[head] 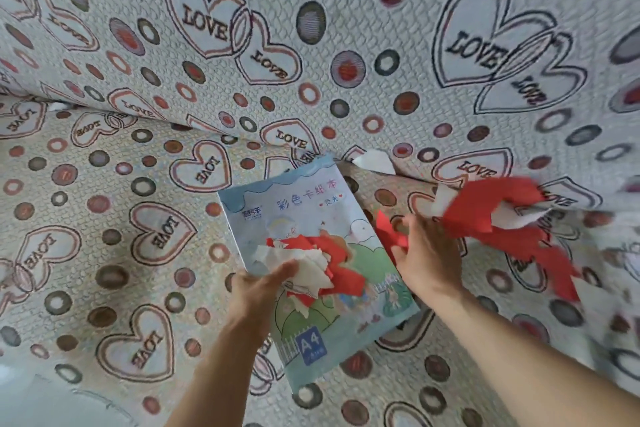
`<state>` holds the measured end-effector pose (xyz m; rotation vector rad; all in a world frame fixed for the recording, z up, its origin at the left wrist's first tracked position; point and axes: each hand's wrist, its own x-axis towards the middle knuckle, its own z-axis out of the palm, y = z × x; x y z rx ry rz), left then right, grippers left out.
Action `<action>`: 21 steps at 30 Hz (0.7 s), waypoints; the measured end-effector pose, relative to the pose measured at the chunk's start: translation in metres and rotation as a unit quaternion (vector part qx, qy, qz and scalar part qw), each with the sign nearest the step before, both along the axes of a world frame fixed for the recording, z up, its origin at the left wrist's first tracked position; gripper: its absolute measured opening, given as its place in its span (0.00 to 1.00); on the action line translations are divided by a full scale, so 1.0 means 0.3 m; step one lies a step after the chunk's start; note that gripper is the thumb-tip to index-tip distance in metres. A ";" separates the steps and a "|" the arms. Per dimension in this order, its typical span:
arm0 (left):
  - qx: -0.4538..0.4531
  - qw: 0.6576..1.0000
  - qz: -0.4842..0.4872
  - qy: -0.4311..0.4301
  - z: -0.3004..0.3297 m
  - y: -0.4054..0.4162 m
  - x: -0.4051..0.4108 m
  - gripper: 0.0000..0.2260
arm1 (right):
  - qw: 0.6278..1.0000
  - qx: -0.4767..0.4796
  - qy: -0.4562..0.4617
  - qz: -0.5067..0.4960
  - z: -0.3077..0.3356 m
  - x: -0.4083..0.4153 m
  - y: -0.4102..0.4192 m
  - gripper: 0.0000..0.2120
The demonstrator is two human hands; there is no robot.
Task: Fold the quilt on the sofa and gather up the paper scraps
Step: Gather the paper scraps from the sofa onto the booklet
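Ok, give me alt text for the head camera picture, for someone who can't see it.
A left hand presses red and white paper scraps onto an A4 coloured-card pad lying on a sofa cover patterned with LOVE hearts. The right hand reaches toward more red scraps along the seat crease, one red piece at its fingers.

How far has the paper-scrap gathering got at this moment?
Partly done. The left hand pins a bunch of white and red scraps on the A4 paper pad. The right hand reaches for loose red scraps; a white scrap sits in the sofa crease. No quilt in view.
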<state>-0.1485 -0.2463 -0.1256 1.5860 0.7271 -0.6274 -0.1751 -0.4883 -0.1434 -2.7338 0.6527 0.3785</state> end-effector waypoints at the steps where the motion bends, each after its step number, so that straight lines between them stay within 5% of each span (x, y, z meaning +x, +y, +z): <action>1: -0.002 1.000 -0.002 0.003 0.003 -0.004 -0.010 0.13 | 1.000 0.019 -0.009 -0.010 0.011 -0.001 -0.007 0.07; 6: 0.000 1.000 -0.005 0.008 0.013 -0.003 -0.033 0.13 | 0.980 0.069 -0.110 -0.148 0.023 0.008 -0.037 0.08; 10: -0.011 1.000 0.000 0.000 0.015 -0.022 -0.027 0.10 | 0.906 0.237 -0.284 -0.208 0.083 0.049 0.014 0.03; 14: -0.035 0.999 -0.003 -0.005 0.003 -0.059 -0.018 0.12 | 0.881 0.434 -0.066 -0.176 0.133 0.081 0.120 0.04; 19: -0.067 0.998 0.021 -0.005 0.000 -0.098 -0.017 0.33 | 0.947 0.306 0.054 -0.080 0.080 0.087 0.199 0.08; 21: -0.067 0.998 0.018 0.005 -0.005 -0.104 -0.015 0.30 | 0.960 0.269 0.058 -0.047 0.089 0.087 0.206 0.08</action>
